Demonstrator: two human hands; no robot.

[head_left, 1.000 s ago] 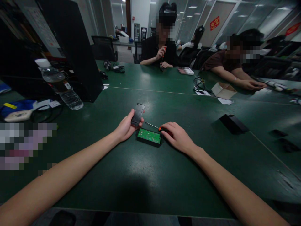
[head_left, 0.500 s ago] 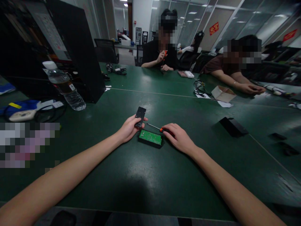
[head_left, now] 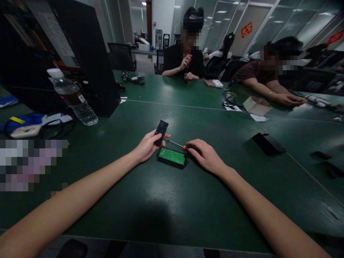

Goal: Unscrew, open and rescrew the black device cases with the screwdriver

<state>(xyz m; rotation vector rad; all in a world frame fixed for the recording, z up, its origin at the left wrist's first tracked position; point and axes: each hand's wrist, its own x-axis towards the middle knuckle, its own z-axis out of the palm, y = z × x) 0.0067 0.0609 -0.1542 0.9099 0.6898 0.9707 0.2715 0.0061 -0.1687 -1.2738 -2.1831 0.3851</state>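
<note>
My left hand [head_left: 149, 145] is closed around a flat black plastic cover [head_left: 162, 129], thumb on its upper face. Just below and to the right of it, a black case [head_left: 172, 163] lies on the table with a green circuit board [head_left: 172, 156] facing up inside. Over the case's right end, my right hand [head_left: 202, 152] rests on the table with its fingers around the orange and black handle of a screwdriver [head_left: 185, 147]. The screwdriver's thin metal shaft points left toward the cover. Part of its handle is hidden under my fingers.
A computer tower [head_left: 88, 61] and a water bottle [head_left: 73, 96] stand on the left. To the right lie a black box-like part [head_left: 268, 144] and, farther back, an open carton [head_left: 257, 106] near cables [head_left: 228, 98]. Two people sit across the green table [head_left: 129, 211].
The cover in my left hand has tilted slightly, showing more of its face. My right hand and the case stay nearly where they were; the view has shifted a little.
</note>
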